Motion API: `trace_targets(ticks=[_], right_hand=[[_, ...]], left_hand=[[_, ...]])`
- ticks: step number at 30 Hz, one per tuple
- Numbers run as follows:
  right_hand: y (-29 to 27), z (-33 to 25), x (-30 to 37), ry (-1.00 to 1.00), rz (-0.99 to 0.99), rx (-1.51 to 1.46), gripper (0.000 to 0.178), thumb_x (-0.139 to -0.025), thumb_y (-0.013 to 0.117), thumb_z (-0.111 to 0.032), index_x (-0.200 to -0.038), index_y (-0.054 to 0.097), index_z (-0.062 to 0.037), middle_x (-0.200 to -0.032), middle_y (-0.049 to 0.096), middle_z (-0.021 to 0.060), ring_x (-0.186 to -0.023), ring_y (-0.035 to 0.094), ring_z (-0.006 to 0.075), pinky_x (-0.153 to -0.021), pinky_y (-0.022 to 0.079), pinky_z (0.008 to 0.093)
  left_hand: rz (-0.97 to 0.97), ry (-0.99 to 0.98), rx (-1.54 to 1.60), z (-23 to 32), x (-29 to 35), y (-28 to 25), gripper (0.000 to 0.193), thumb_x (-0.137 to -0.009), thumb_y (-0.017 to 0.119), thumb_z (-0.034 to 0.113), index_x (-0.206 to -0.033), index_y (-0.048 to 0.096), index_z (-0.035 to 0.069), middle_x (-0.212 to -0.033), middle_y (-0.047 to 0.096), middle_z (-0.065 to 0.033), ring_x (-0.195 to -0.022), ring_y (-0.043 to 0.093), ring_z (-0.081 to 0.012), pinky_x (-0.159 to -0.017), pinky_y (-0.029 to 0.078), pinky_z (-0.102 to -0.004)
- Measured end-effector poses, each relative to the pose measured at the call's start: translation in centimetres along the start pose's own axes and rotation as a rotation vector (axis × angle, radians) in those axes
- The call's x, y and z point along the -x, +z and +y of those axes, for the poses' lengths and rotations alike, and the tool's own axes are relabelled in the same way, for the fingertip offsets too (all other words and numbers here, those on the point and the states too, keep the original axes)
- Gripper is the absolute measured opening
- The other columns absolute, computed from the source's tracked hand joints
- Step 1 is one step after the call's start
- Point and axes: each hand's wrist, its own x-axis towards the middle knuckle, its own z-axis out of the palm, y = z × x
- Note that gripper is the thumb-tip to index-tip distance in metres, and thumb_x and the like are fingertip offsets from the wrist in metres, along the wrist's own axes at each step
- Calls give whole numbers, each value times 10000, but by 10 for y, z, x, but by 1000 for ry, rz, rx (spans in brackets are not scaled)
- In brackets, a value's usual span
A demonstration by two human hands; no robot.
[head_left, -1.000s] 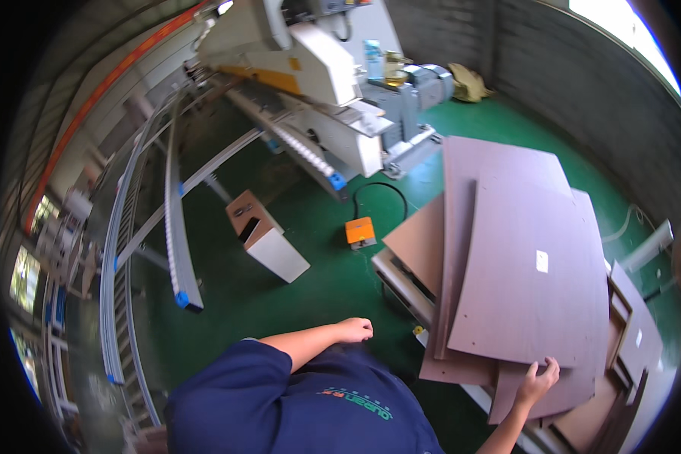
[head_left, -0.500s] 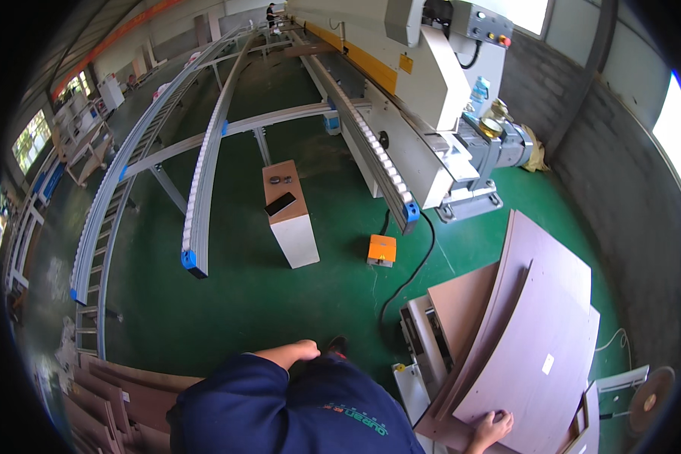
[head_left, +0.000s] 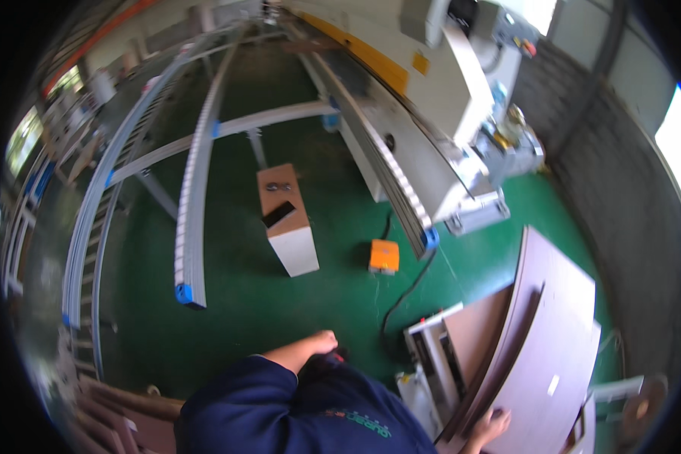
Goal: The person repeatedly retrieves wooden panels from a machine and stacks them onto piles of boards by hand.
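Observation:
In front of my body, my left hand (head_left: 324, 342) is closed in a fist above the green floor, with nothing seen in it. At lower right, my right hand (head_left: 490, 428) rests on the top of a stack of brownish-mauve boards, near the left edge of the uppermost board (head_left: 560, 340). Its fingers are curled, and a small dark spot shows at their tips; whether this is an object or a shadow I cannot tell. A small white label (head_left: 554, 385) lies on that board, to the right of the hand. The picture is slightly blurred.
Ahead, a narrow box stand (head_left: 295, 250) bears a black phone (head_left: 279, 214). An orange foot pedal (head_left: 384, 256) with a black cable sits on the floor. Roller rails (head_left: 191, 227) run along a long white machine (head_left: 439, 83). Brown boards (head_left: 147, 427) lean at lower left.
The whole view has shifted and tilted slightly. My right hand has moved a little closer to the top board's left edge. My left fist stays in front of my body.

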Motion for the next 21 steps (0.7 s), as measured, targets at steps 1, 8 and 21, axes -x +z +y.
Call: trace_targets(ticks=[1,8,21], right_hand=[[5,-3,3,-134,161,33,345,-797,650,-141,-1087,581,32,-1053,616,212,-1066,536,381,-962,396,454],[1,-60,2,126,44,202,454,-778,645,-167,-1182,517,-4,-1314,478,231,-1241,420,386,-1058,305,454],[-2,-82,5,212,58,334,484,-707,623,-200,-1148,492,-49,-1292,472,189,-1234,403,346,-1048,303,449]], left_hand=[[-67,10,19,-4,-16,-4,184,-714,584,179,-613,645,39,-649,631,-174,-624,618,-283,-607,471,-431],[-70,-141,172,-15,-44,-31,157,-818,590,178,-886,637,45,-805,671,-71,-685,625,-152,-634,512,-305],[-226,-7,60,-119,-46,-49,191,-851,583,180,-967,613,32,-844,660,-108,-703,623,-182,-643,518,-321]])
